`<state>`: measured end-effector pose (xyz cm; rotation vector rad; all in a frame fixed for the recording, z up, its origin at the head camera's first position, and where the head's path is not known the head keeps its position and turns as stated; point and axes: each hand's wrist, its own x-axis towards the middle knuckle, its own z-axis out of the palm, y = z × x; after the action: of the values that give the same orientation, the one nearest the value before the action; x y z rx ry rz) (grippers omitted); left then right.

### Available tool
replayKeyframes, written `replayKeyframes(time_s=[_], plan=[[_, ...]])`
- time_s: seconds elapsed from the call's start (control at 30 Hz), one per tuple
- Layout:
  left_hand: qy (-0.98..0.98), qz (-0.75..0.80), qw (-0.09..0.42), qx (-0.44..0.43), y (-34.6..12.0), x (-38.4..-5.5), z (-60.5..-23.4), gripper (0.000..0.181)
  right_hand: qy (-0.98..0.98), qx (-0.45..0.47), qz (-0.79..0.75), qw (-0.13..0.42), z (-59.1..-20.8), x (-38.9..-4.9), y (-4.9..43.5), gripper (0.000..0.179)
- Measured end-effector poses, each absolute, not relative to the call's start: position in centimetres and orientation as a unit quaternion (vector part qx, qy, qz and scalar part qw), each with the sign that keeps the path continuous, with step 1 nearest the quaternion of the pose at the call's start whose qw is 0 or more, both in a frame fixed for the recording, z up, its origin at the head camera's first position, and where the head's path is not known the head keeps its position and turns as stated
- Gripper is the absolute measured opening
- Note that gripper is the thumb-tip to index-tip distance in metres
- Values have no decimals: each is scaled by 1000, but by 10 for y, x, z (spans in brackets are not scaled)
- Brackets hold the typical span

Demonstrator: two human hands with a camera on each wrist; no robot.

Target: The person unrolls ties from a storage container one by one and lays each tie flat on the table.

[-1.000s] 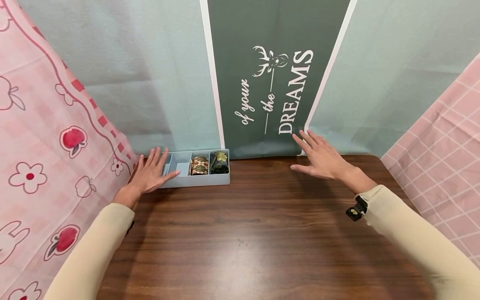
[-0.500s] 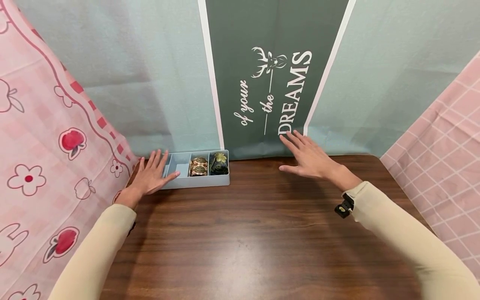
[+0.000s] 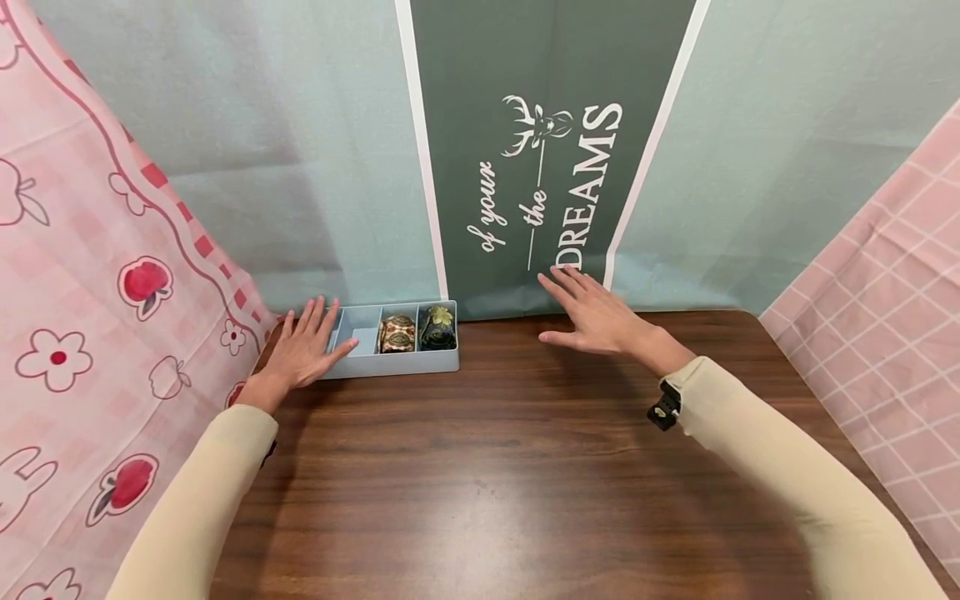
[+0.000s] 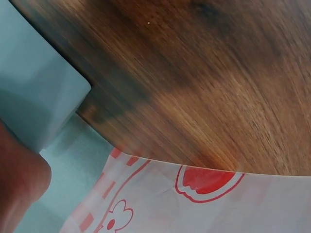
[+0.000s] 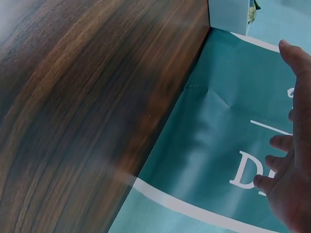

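A pale blue divided box (image 3: pixel 408 364) stands at the back left of the table. One compartment holds a rolled brown-and-cream patterned cloth (image 3: pixel 397 333); the right end one holds a dark rolled cloth (image 3: pixel 437 330) with a yellow-green flower. My left hand (image 3: pixel 302 354) is spread over the box's left end, covering part of it, fingers extended and nothing in its grasp. In the left wrist view the box corner (image 4: pixel 43 77) shows beside part of that hand (image 4: pixel 22 179). To the right of the box, my right hand (image 3: pixel 600 321) hovers near the table's back edge, fingers spread, holding nothing.
The brown wooden table (image 3: pixel 480 467) meets a grey-green curtain (image 3: pixel 322 208) with white lettering at the back. A pink printed cloth (image 3: pixel 97 292) hangs on the left, and a pink checked cloth (image 3: pixel 892 333) on the right.
My right hand has moved left along the back of the table, nearer the box, with its fingers still spread. The left hand and the box have hardly moved.
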<state>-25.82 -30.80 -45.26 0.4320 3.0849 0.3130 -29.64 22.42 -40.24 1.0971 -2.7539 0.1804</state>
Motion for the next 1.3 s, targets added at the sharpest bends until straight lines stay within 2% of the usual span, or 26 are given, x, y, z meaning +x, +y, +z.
replayKeyframes(time_s=[0.43,0.8,1.3], plan=[[983,98,-4,154,-312,-263,-462,95,-912,395,81,70,-408,-302,195,97],[987,66,24,144,-309,-265,-460,90,-910,398,110,25,-409,-306,169,96],[987,65,36,143,-305,-262,-456,86,-894,427,131,10,-411,-311,121,89]])
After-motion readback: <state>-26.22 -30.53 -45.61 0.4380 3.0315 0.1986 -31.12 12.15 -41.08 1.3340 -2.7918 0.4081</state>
